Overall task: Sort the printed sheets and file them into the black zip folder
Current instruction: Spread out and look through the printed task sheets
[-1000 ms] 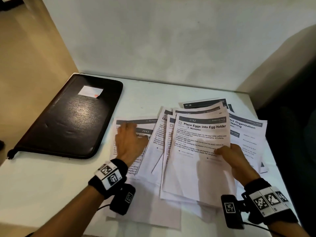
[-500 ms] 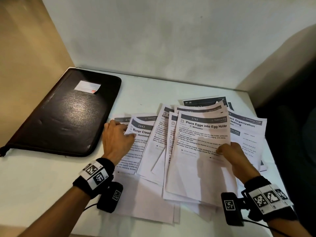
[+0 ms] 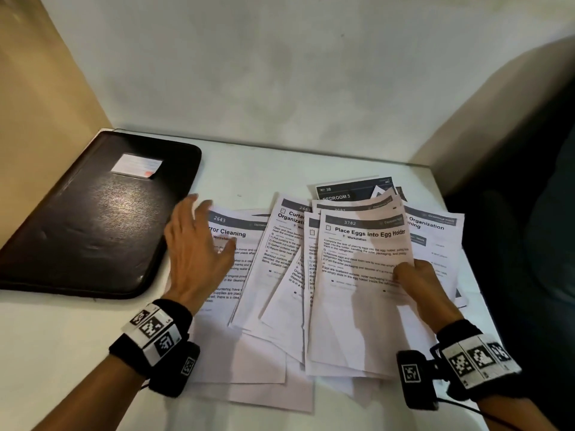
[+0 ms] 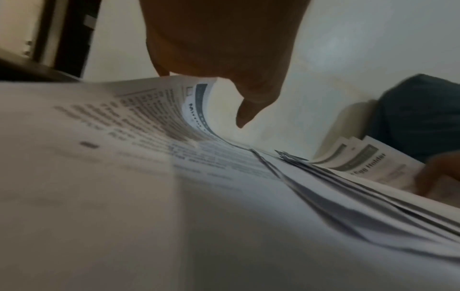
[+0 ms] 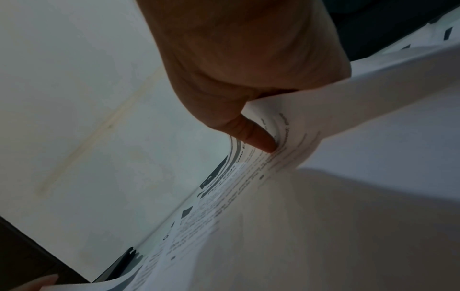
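Note:
The black zip folder [image 3: 93,219] lies shut at the table's left. Printed sheets are fanned over the middle and right. My left hand [image 3: 205,231] hovers over the "Mirror Cleaning" sheet [image 3: 236,234] beside the folder's right edge, fingers spread and straight. In the left wrist view that sheet's top edge [image 4: 194,102] curls up against the fingers of the left hand [image 4: 204,94], thumb clear of it. My right hand [image 3: 407,272] pinches the "Place Eggs into Egg Holder" sheet [image 3: 361,275] at its right edge, the thumb [image 5: 263,141] pressed on top and the fingers hidden beneath.
More sheets lie under and behind the top one, among them a dark "Bedroom 3" page [image 3: 351,191]. A pale wall [image 3: 280,73] closes the back, a tan panel [image 3: 37,119] the left. Something dark [image 3: 535,244] stands past the table's right edge.
My left hand slid left off the middle sheets toward the folder, uncovering the "Mirror Cleaning" sheet, and its fingers have spread. My right hand kept its hold on the egg-holder sheet.

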